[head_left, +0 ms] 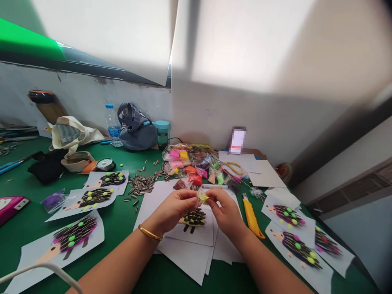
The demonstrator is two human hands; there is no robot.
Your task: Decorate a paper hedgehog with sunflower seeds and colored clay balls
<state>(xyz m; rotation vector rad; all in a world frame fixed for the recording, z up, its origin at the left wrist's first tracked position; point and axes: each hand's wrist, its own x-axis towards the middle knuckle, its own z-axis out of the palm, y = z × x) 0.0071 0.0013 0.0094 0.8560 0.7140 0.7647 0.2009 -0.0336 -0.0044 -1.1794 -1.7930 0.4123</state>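
Observation:
Between my fingertips, above the paper, is a small clear plastic bag of yellow clay (202,197). My left hand (176,204) pinches one side of it, with a gold bangle on the wrist. From the other side my right hand (226,209) grips it with thumb and fingers. Below the hands lies a hedgehog picture (194,218) with sunflower seeds for spines and yellow around its body; its head is partly behind my left hand. It rests on a stack of white paper (186,253).
Loose sunflower seeds (142,184) and bagged coloured clay (191,165) lie behind. Finished-looking hedgehog pictures (76,234) are on both sides. A yellow utility knife (252,216) is right of my hand. A phone (238,140) leans at the wall; a white cable (45,266) crosses front left.

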